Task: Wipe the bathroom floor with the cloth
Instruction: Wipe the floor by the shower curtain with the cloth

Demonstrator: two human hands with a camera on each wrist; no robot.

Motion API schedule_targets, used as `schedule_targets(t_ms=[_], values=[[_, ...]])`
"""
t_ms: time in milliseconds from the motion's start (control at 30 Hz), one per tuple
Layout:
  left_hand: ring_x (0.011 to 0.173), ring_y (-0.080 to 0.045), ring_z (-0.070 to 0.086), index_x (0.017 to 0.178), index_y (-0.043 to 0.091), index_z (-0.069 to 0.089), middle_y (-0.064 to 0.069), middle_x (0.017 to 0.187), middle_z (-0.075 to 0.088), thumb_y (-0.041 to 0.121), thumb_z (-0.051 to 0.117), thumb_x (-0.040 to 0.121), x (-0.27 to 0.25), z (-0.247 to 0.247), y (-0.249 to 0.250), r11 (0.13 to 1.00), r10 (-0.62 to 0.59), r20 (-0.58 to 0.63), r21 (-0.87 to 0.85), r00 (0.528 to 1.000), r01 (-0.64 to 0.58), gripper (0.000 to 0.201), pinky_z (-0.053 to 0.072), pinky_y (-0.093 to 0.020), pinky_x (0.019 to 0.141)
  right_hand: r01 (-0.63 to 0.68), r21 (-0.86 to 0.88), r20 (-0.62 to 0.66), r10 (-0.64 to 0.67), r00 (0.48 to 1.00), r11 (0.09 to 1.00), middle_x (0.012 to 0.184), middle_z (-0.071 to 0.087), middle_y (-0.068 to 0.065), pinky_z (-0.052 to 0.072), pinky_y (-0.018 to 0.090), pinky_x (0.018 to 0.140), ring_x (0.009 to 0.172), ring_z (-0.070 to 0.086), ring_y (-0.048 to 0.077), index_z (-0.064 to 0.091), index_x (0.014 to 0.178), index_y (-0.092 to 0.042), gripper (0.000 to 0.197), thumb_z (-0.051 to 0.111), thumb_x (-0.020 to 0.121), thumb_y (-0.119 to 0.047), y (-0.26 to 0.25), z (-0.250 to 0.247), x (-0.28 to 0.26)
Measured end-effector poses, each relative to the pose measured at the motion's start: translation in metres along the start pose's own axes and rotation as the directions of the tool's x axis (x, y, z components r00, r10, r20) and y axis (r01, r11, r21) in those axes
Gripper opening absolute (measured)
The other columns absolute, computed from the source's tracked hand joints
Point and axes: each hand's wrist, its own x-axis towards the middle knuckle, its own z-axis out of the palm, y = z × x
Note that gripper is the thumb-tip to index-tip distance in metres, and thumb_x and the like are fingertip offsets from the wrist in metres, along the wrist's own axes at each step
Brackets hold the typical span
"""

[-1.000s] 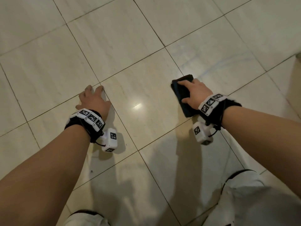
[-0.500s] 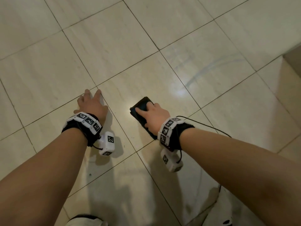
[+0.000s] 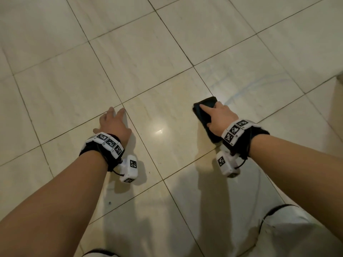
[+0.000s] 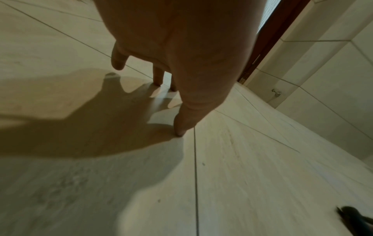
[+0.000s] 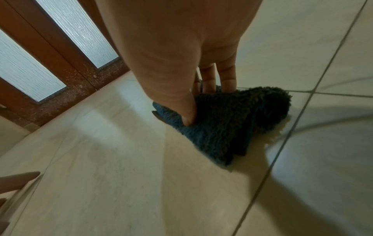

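Observation:
A dark, fluffy folded cloth (image 3: 202, 108) lies on the cream tiled floor (image 3: 148, 62), right of centre in the head view. My right hand (image 3: 217, 115) is on top of it, pressing it down. In the right wrist view the thumb digs into the near side of the cloth (image 5: 232, 121) and the fingers (image 5: 228, 79) hold its far side, so the cloth bunches between them. My left hand (image 3: 113, 123) is propped on the floor to the left, holding nothing. Its spread fingertips (image 4: 179, 131) touch the tile beside a grout line.
Faint wet streaks (image 3: 241, 88) mark the tile just beyond the cloth. A brown door with frosted glass panels (image 5: 60, 55) stands beyond the right hand. A tiled wall (image 4: 322, 76) rises at the floor's edge. My knees in white shorts (image 3: 297, 234) are at the bottom.
My right hand slid the cloth left toward my left hand, then back out to the right. The left hand stayed planted on the floor.

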Motion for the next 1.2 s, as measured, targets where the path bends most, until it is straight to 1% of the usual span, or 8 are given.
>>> schedule_targets(t_ms=[133,267,433,633,767,933,1067,1200], values=[[0.145,-0.028,0.012,0.152,0.040,0.020,0.002,0.161,0.010,0.037,0.067,0.085,0.003,-0.003,0.000,1.000,0.000,-0.007,0.030,1.000,0.000,0.082,0.028,-0.063,0.106,0.002,0.014,-0.019,-0.002,1.000,1.000,0.139,0.034,0.012,0.047,0.042,0.092,0.124,0.041,0.031,0.017,0.155,-0.039,0.074,0.057,0.095,-0.025,-0.001,0.002,0.008],[0.147,-0.027,0.006,0.152,0.041,0.021,0.001,0.161,0.008,0.033,0.069,0.084,0.007,-0.003,-0.001,1.000,0.002,0.001,0.009,1.000,-0.002,0.083,0.028,-0.063,0.106,-0.003,0.034,-0.030,0.004,1.000,0.999,0.141,0.032,0.014,0.044,0.043,0.100,0.127,0.040,0.033,0.014,0.157,-0.035,0.074,0.057,0.097,-0.033,-0.004,-0.004,0.022],[0.147,-0.028,0.006,0.151,0.042,0.020,0.002,0.160,0.005,0.034,0.068,0.085,0.010,-0.001,-0.004,1.000,0.004,0.023,-0.003,1.000,-0.004,0.082,0.033,-0.062,0.105,-0.013,0.036,-0.030,0.014,0.999,0.999,0.145,0.029,0.018,0.042,0.043,0.100,0.126,0.041,0.036,0.011,0.157,-0.034,0.076,0.056,0.097,-0.040,-0.022,-0.018,0.051],[0.144,-0.028,0.009,0.150,0.042,0.022,0.000,0.157,0.009,0.038,0.072,0.081,0.014,-0.003,-0.007,1.000,0.025,0.019,0.001,0.999,-0.025,0.085,0.037,-0.062,0.101,-0.023,0.042,-0.025,0.024,0.999,0.999,0.147,0.025,0.022,0.043,0.044,0.101,0.128,0.039,0.042,0.011,0.157,-0.035,0.075,0.056,0.097,-0.040,-0.058,-0.040,0.088],[0.146,-0.029,0.006,0.151,0.040,0.021,-0.002,0.158,0.006,0.034,0.071,0.084,0.012,-0.002,-0.005,1.000,0.028,0.024,-0.014,0.999,-0.028,0.084,0.035,-0.064,0.102,0.089,-0.007,-0.021,-0.089,0.996,0.996,0.147,0.026,0.021,0.044,0.044,0.098,0.126,0.040,0.040,0.012,0.157,-0.035,0.073,0.055,0.097,-0.038,-0.104,-0.040,0.090],[0.147,-0.027,0.003,0.152,0.042,0.019,0.000,0.159,0.004,0.035,0.070,0.085,0.011,0.000,-0.003,0.999,0.023,0.019,-0.023,1.000,-0.023,0.084,0.031,-0.065,0.106,0.245,-0.028,0.043,-0.243,0.969,0.969,0.149,0.022,0.017,0.046,0.047,0.097,0.130,0.033,0.037,0.012,0.155,-0.038,0.073,0.054,0.097,-0.031,-0.157,-0.019,0.069],[0.148,-0.026,0.001,0.152,0.042,0.017,0.002,0.160,0.002,0.036,0.069,0.086,0.009,-0.002,-0.002,0.999,0.011,0.025,-0.034,1.000,-0.010,0.085,0.029,-0.065,0.108,0.305,-0.066,0.062,-0.301,0.951,0.950,0.149,0.023,0.013,0.046,0.044,0.092,0.129,0.033,0.033,0.012,0.154,-0.040,0.077,0.059,0.094,-0.031,-0.174,0.003,0.037],[0.149,-0.026,0.002,0.153,0.042,0.016,0.001,0.161,0.002,0.038,0.069,0.086,0.007,-0.002,0.000,0.999,0.015,0.027,-0.030,1.000,-0.014,0.085,0.027,-0.064,0.110,0.401,-0.079,0.079,-0.395,0.915,0.913,0.142,0.028,0.011,0.046,0.039,0.085,0.122,0.037,0.030,0.013,0.153,-0.041,0.082,0.065,0.091,-0.032,-0.169,0.029,0.002]])
